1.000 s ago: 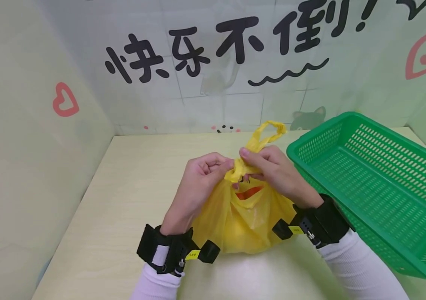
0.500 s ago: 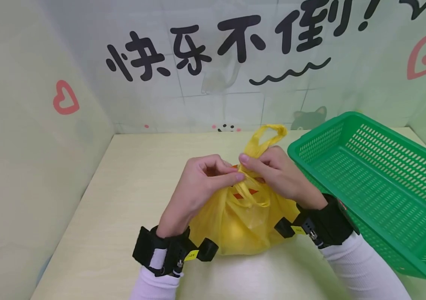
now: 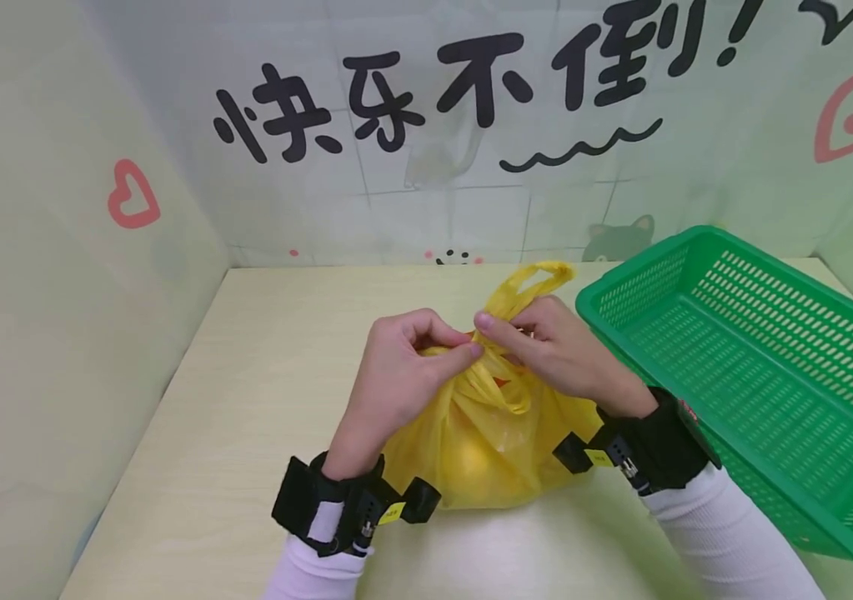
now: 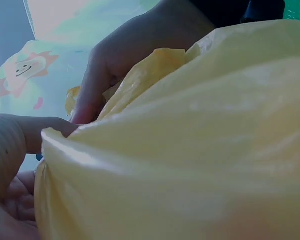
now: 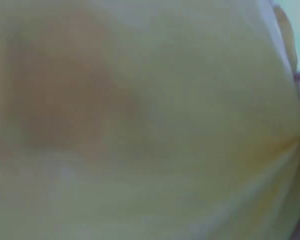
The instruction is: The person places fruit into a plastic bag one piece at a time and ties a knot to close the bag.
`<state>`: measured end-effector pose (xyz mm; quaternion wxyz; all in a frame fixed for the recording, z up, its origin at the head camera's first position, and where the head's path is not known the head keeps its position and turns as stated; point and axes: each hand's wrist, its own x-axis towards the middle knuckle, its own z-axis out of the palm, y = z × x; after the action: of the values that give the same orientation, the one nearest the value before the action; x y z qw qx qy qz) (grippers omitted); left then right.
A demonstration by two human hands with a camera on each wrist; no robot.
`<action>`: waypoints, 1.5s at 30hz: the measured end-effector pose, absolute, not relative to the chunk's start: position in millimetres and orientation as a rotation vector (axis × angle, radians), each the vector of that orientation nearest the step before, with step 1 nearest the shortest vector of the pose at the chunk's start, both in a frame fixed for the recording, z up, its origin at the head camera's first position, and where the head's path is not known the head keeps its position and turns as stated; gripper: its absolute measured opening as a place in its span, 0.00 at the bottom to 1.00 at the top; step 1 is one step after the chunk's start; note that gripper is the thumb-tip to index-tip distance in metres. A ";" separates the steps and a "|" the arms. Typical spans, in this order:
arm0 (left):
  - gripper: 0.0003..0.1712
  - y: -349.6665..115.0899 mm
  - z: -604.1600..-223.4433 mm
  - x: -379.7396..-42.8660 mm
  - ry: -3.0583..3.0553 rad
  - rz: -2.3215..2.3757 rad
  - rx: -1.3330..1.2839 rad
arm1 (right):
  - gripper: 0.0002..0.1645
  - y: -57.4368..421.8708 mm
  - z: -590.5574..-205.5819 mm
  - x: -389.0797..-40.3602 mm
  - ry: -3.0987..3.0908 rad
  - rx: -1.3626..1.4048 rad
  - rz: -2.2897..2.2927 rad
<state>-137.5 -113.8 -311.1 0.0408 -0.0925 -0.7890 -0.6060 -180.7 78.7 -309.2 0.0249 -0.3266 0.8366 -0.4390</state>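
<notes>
A filled yellow plastic bag (image 3: 471, 462) rests on the table, with rounded shapes showing through its thin film. My left hand (image 3: 403, 379) pinches the gathered film at its top between thumb and finger. Right beside it, my right hand (image 3: 557, 350) grips the base of a handle loop (image 3: 534, 279) that sticks up past the fingers. Another loop of film hangs down over the bag's front below both hands. In the left wrist view the left hand (image 4: 10, 165) holds a fold of the bag (image 4: 165, 150). Bag film (image 5: 165, 125) fills nearly all the right wrist view, hiding the right fingers.
A green slotted plastic basket (image 3: 654, 354) stands at the right, close to the right forearm. Behind the pale wooden table (image 3: 268, 350) is a wall (image 3: 456, 217) with black lettering; another wall (image 3: 43, 292) rises on the left.
The left fingers have shifted slightly right and down, and a film loop now hangs over the bag's front. The upright handle loop has sunk lower and flattened in the right hand.
</notes>
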 end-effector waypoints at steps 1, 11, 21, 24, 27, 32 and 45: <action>0.05 -114.5 -311.2 -137.4 -2.415 -1.859 -0.288 | 0.29 79.7 -308.2 -182.5 2.561 -1.012 -1.332; 0.02 -121.6 -311.9 -136.4 -2.393 -1.944 -0.426 | 0.17 76.0 -283.0 -211.3 2.122 -1.157 -0.921; 0.02 -121.5 -313.4 -137.8 -2.443 -1.942 -0.523 | 0.20 69.1 -258.7 -215.5 1.957 -1.277 -0.714; 0.02 -122.3 -312.8 -138.2 -2.457 -1.926 -0.504 | 0.17 69.1 -256.4 -213.1 1.988 -1.332 -0.708; 0.03 -123.3 -312.5 -138.2 -2.462 -1.922 -0.488 | 0.14 69.3 -258.1 -210.3 2.057 -1.442 -0.700; 0.03 -123.5 -310.7 -138.5 -2.445 -1.918 -0.479 | 0.13 71.7 -263.4 -200.3 2.327 -1.587 -0.647; 0.09 -124.0 -311.0 -140.0 -2.425 -1.900 -0.362 | 0.13 78.5 -300.9 -173.0 3.034 -2.208 -0.554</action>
<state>-140.0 -124.0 -311.0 0.0200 -0.1167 -0.7816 -0.6124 -173.0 78.5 -300.9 -0.3202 -0.5515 0.7578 -0.1383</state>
